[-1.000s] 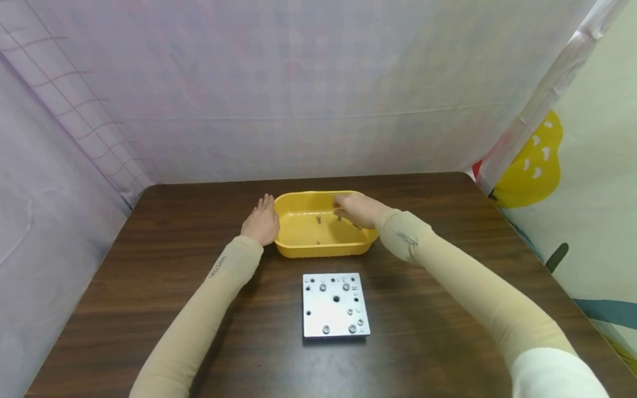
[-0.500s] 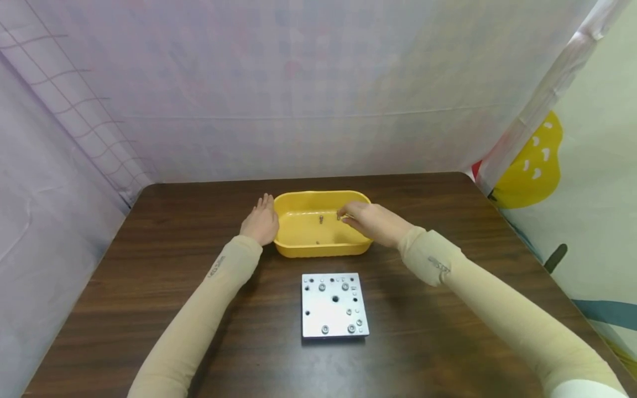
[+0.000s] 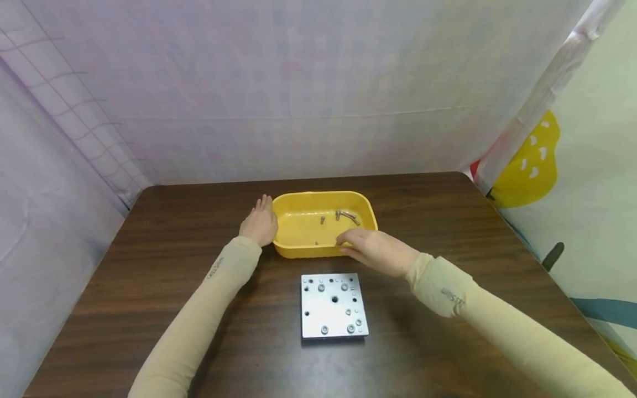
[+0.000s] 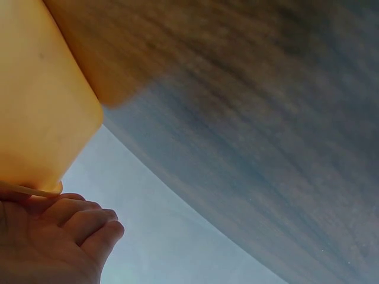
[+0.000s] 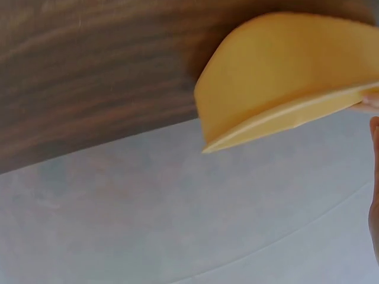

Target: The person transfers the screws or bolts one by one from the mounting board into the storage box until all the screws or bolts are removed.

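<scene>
A yellow oval tray stands toward the back of the table. My left hand rests against its left end with fingers stretched forward; in the left wrist view the hand touches the rim. My right hand is over the tray's near right rim, fingers and thumb bent toward each other. Whether something small is pinched at its fingertips is too small to tell. Several small metal screws lie in the tray's back right part, and another screw near its middle. A tiny piece shows by the near wall.
In front of the tray lies a square silver metal plate with holes and several round screw heads. The dark wooden table has its back edge close behind the tray. A pale cloth curtain hangs behind it.
My right hand has drawn back from inside the tray to its near right rim, uncovering the screws at the back right. The left hand keeps its place.
</scene>
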The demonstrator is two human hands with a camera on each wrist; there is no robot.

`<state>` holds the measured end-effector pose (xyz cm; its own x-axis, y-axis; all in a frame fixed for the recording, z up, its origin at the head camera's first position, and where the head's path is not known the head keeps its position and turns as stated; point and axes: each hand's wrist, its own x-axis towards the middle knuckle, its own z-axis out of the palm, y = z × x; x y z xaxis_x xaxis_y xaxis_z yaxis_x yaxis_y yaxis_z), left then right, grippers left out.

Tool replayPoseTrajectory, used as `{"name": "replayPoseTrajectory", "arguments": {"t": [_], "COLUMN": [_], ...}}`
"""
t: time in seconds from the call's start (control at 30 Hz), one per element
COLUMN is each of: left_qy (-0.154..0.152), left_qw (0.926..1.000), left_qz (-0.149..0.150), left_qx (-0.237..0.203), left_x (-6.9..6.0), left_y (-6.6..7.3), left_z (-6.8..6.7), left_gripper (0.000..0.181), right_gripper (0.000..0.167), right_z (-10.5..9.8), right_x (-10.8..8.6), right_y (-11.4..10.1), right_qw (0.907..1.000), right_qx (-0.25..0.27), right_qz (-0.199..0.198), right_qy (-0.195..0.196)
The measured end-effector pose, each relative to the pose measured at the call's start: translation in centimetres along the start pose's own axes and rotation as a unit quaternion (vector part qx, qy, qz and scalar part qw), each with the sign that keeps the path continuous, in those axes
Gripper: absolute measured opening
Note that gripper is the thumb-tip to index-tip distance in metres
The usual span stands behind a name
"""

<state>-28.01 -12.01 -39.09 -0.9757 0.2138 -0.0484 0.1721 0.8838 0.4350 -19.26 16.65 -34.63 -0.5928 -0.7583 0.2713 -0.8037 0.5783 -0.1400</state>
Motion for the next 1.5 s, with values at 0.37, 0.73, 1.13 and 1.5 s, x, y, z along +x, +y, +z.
{"name": "replayPoseTrajectory", "arguments": {"t": [0.37, 0.73, 1.13, 1.5], "left_qy": [0.006, 0.002, 0.004, 0.012], "left_qw": [1.0000, 0.9999, 0.9999, 0.9999], "left_qz": [-0.003, -0.009, -0.004, -0.002], "left_qx": [-0.006, -0.011, -0.010, -0.012], "left_x": [-0.1, 0.0, 0.0, 0.1], "left_y": [-0.2, -0.3, -0.3, -0.3], "left_z": [-0.1, 0.0, -0.1, 0.0], "left_gripper": [0.056, 0.057, 0.057, 0.056], "right_gripper": [0.025, 0.024, 0.017, 0.013], "right_z": [1.6, 3.2, 4.2, 4.5], "right_x": [-2.8, -5.1, -6.4, -6.6], "right_y": [-2.7, -4.4, -4.9, -5.0], "right_qw": [0.9950, 0.9928, 0.9921, 0.9937], "right_qx": [0.017, -0.005, -0.047, -0.047], "right_qz": [-0.097, -0.117, -0.114, -0.101], "right_qy": [0.018, 0.028, 0.024, 0.013]}}
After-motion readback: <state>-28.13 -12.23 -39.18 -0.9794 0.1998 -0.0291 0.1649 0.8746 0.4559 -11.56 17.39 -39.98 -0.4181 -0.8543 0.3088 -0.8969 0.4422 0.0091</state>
